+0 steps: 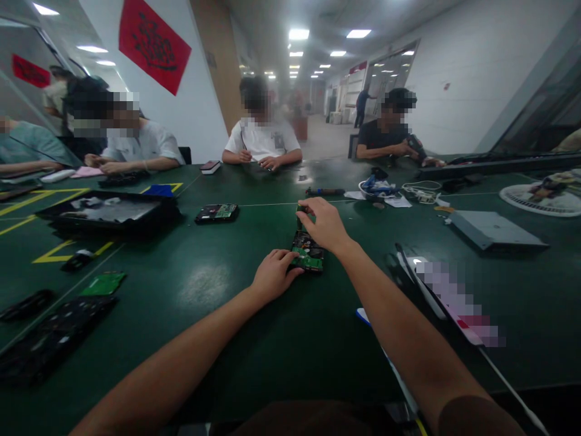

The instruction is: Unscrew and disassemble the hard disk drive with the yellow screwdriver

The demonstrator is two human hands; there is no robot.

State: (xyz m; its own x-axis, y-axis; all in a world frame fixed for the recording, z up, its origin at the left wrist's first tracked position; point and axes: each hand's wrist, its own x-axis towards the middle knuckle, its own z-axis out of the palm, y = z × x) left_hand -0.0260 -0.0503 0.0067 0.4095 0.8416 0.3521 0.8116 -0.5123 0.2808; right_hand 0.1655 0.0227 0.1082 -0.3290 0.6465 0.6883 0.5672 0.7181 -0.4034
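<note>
A hard drive with a green circuit board lies on the green table in front of me. My left hand grips its near left side, fingers over the board's edge and thumb at the near corner. My right hand is above the drive's far end, fingers pinched around an upright screwdriver. The tip of the screwdriver appears to meet the far left part of the drive, but it is too small to make out.
Another drive lies farther left, near a black tray. At right are a grey metal box, a white fan grille and cables. Several people sit across the table. A dark casing lies at near left.
</note>
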